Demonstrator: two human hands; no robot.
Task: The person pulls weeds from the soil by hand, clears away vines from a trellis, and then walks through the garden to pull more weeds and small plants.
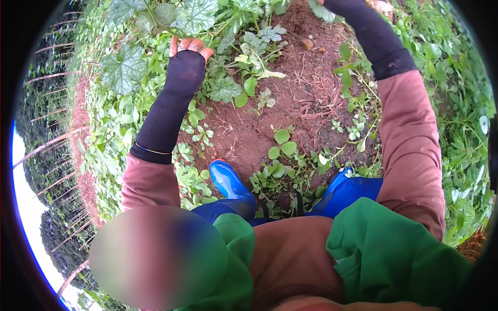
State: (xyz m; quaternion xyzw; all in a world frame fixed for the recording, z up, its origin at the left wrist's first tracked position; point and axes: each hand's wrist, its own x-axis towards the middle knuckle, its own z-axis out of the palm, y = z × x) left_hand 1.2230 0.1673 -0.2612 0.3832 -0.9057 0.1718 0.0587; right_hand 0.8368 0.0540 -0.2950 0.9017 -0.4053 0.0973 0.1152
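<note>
My left hand, in a black sleeve that leaves the fingers bare, is among the stems of a leafy vine with broad, pale-veined, squash-like leaves. Its fingers are bent at a green stem, and what lies inside them is hidden. Another large mottled leaf hangs to the left of this hand. At the top edge, my right hand is almost wholly cut off. A pale green leaf shows right beside its visible fingertip, but whether the hand grips it cannot be seen.
Reddish bare soil with dry plant bits lies between my arms. A small brown stone sits on it. Low weeds grow near my blue boots. Dense greenery covers the right, and thin poles stand at left.
</note>
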